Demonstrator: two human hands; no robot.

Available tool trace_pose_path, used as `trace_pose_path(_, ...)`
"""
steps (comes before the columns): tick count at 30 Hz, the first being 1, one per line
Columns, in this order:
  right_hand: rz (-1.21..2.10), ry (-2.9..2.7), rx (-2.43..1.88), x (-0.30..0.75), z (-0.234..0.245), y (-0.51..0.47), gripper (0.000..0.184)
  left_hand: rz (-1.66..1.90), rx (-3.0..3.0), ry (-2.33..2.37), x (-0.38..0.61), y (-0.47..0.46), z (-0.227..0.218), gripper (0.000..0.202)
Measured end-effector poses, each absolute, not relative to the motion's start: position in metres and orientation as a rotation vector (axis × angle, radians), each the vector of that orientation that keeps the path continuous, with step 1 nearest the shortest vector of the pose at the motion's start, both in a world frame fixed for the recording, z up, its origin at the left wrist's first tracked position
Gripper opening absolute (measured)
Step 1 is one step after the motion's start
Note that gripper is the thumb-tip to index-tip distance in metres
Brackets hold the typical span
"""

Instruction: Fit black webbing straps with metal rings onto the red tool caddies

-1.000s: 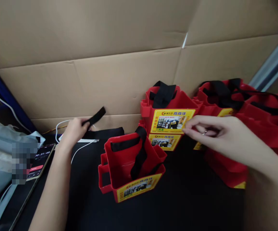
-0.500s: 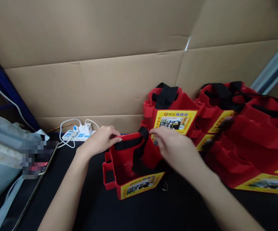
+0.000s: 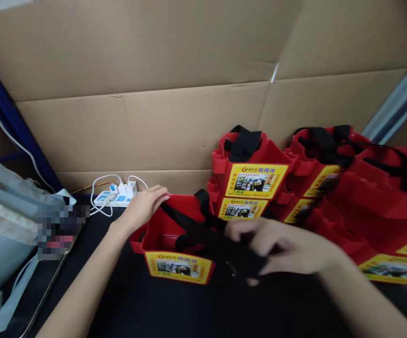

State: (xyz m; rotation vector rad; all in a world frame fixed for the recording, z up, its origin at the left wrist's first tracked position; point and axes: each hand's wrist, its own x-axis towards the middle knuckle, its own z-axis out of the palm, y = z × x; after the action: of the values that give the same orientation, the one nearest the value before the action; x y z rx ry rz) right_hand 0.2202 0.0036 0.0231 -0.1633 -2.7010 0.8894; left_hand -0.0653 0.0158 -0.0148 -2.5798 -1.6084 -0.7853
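Observation:
A red plastic tool box (image 3: 185,205) with a yellow picture label stands on the black table top in front of me. My left hand (image 3: 147,206) is closed on its back left rim. A black webbing strap (image 3: 208,239) stretches from the box's back edge across its right side. My right hand (image 3: 284,245), slightly blurred, is closed round the strap's free end, to the right of the box. A small metal piece (image 3: 230,268) glints on the strap near those fingers; its exact form is unclear.
Stacked red tool boxes (image 3: 220,165) with black straps stand behind and to the right. A white power strip (image 3: 121,199) with plugs and cables lies behind my left hand. At far left sits a grey bag (image 3: 9,206). Cardboard (image 3: 175,126) forms the back wall.
My right hand has drawn the strap out of the box towards the right and nearer to me. The box has turned, its label now facing me more, and shifted a little left.

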Motion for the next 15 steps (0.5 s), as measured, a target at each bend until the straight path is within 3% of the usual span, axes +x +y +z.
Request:
trace_pose_path(2,0.984,-2.484,-0.324,0.252,0.034,0.004,0.047,-0.777,-2.6,-1.589,-0.067,0.016,-0.016,0.032)
trace_pose_path(5,0.82,-2.341,-0.608,0.263,0.044,0.002,0.04,-0.729,-2.618,-1.574,-0.059,0.014,-0.013,0.034)
trace_pose_path(8,0.467,-2.414,-0.818,0.221,0.04,-0.005,0.033,-0.685,-2.674,-1.566,-0.05,0.012,-0.007,0.035)
trace_pose_path(12,-0.118,-2.568,-1.109,0.14,0.01,-0.008,0.042,-0.652,-2.888,-1.495,-0.049,0.011,0.005,0.029)
trace_pose_path(15,-0.112,-2.642,-0.992,0.117,0.0,0.0,0.023,-0.64,-2.996,-1.446,-0.052,0.011,0.01,0.026)
